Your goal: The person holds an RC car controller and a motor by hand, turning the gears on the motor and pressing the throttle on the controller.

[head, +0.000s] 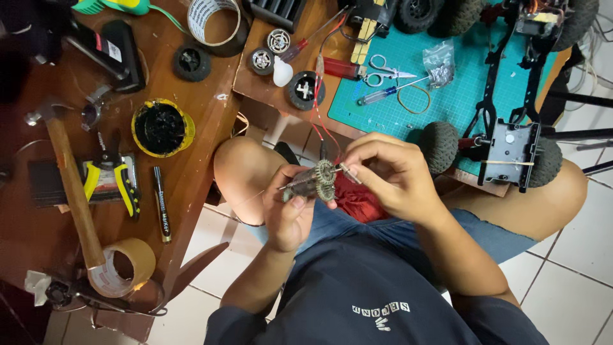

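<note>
Left hand (288, 214) grips the gear set (314, 182) while right hand (383, 172) pinches a small part (348, 171) beside it; steady, aligned seating seems advisable.

A: State the floor type.
B: Pale square ceramic floor tiles (568, 281) with thin dark grout lines, visible bottom right and below the seat.
A: State the furniture.
B: A reddish-brown wooden workbench (198, 153) stands at left. A second, lighter brown wooden table (255, 83) adjoins it, carrying a teal gridded cutting mat (460, 96).
A: State the lighting.
B: Even and diffuse; the far left corner lies in shadow.
</note>
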